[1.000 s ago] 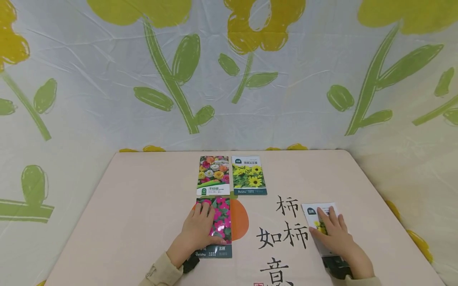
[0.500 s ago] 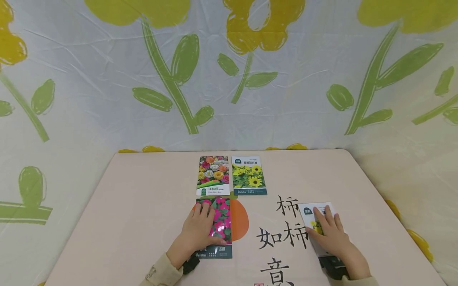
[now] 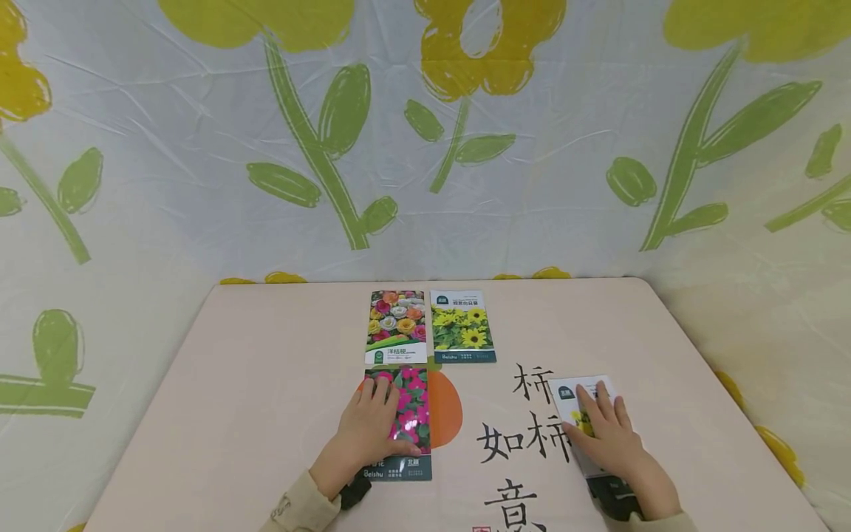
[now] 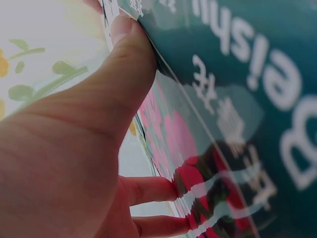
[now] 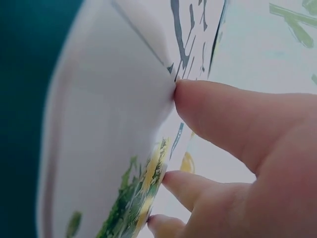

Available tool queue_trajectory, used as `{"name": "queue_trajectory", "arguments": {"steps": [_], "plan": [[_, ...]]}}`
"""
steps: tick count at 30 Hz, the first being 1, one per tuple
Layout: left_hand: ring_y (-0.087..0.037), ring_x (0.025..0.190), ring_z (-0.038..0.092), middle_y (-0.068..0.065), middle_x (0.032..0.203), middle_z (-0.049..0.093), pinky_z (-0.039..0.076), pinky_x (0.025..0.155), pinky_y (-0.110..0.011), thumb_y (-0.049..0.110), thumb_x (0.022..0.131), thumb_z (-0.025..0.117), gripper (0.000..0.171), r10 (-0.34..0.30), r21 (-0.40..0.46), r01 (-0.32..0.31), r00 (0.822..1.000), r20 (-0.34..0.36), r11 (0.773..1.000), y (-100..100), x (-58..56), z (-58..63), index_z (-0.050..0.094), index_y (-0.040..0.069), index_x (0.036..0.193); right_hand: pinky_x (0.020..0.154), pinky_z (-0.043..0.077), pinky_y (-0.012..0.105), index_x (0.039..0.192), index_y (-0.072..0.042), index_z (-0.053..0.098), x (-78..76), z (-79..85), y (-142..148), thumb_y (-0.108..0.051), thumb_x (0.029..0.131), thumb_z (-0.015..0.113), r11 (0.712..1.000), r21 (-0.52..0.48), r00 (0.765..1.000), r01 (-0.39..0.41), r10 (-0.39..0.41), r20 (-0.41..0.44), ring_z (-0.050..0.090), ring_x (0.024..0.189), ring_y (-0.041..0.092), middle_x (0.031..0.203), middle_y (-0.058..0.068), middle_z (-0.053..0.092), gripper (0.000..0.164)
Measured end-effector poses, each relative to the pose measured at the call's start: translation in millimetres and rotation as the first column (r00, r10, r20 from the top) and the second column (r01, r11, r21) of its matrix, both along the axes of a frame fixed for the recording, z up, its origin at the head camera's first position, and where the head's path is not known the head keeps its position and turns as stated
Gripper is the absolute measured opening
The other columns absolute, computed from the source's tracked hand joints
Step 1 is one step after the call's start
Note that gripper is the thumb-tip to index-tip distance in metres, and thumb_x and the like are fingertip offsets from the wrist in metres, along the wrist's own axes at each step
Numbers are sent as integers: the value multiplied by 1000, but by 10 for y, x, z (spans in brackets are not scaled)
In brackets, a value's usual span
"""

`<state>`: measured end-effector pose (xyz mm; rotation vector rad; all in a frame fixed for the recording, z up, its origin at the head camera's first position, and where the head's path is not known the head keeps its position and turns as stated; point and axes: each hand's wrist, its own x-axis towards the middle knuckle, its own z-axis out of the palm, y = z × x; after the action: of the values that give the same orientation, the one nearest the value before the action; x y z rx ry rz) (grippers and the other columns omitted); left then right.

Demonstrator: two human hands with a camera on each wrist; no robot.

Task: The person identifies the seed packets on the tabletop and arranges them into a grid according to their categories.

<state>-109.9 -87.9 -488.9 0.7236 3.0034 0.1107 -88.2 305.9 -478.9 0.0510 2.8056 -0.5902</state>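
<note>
In the head view, my left hand [image 3: 364, 428] rests on a seed packet with pink flowers [image 3: 414, 414] and a dark green bottom band. Its fingertips and thumb touch the packet's face, as the left wrist view also shows on the packet's printed band [image 4: 208, 89]. Farther right, my right hand [image 3: 614, 440] lies on a white seed packet [image 3: 564, 403] with a yellow flower picture, tilted on the table. My fingers cover much of that picture. From the right wrist, the thumb [image 5: 213, 106] and fingertips press against this packet's glossy face.
Behind the left hand lies a packet with multicoloured flowers [image 3: 397, 325]. Beside it is a packet with yellow sunflowers [image 3: 463, 326]. The pink tablecloth [image 3: 266, 384] carries black brush characters [image 3: 515, 506] and an orange round print [image 3: 445, 410]. A flower-printed curtain [image 3: 518, 207] stands behind.
My right hand has slid a little to the left over the table, with the white packet moving under it. The left hand and the other packets have stayed put.
</note>
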Motion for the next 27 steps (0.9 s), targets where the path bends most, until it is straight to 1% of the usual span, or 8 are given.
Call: {"name": "queue_trajectory", "arguments": {"steps": [3,6,8,10,13,17,20,27], "plan": [[-33,115,43,-15,126,47,46,97,-45,79,66,69,103,1,-1,-1,1000,2,1000,-2,3,-10,53,3,133,94,13,85,153,4,19,-1,-1,14,-54,96,55,1000,-11,1000,-4,4,3,-5,136,67,155,39,-2,89],[-32,115,43,-15,126,47,46,97,-45,80,66,70,103,3,2,-3,1000,4,1000,-3,-5,-32,53,3,133,93,9,86,153,4,19,-1,5,55,-52,96,56,998,-65,1000,-21,22,4,-8,136,67,155,40,-4,88],[-32,116,42,-15,126,47,46,98,-45,80,66,69,103,7,-2,-7,1000,5,1000,-3,-13,-47,53,4,133,93,4,86,152,6,21,-1,8,92,-45,95,60,991,-129,999,-40,39,-11,-10,134,69,153,43,-4,85],[-32,117,42,-15,126,47,46,98,-45,79,66,70,102,9,-3,-9,1000,5,1000,-3,-21,-61,54,4,133,93,1,85,149,7,25,-1,22,141,-37,92,66,982,-178,998,-67,64,-22,-9,133,71,151,46,-2,83],[-32,117,41,-14,126,47,46,98,-45,80,65,70,102,10,-3,-10,1000,5,1000,-1,-28,-74,54,4,133,94,4,85,145,5,33,-8,55,230,-28,84,75,971,-214,994,-108,103,-34,-4,132,73,150,48,3,80],[-32,117,41,-14,126,47,46,98,-45,80,65,69,103,12,-1,-12,1000,4,1000,1,-33,-76,54,5,133,92,13,85,145,-1,41,-9,107,351,-26,77,82,967,-194,986,-166,164,-24,6,133,70,152,42,11,83],[-32,117,41,-15,126,47,46,99,-45,81,65,69,103,12,0,-12,1000,4,1000,0,-33,-72,54,4,133,93,17,84,147,-4,44,7,114,409,-29,74,85,966,-178,983,-185,184,-20,8,136,66,155,37,13,87],[-33,118,41,-15,127,47,46,99,-46,80,65,70,103,13,-1,-13,1000,15,1000,-1,-32,-66,53,4,133,94,13,84,150,-5,40,29,76,451,-35,72,86,964,-190,982,-185,188,-3,2,141,60,160,30,10,95]]}}
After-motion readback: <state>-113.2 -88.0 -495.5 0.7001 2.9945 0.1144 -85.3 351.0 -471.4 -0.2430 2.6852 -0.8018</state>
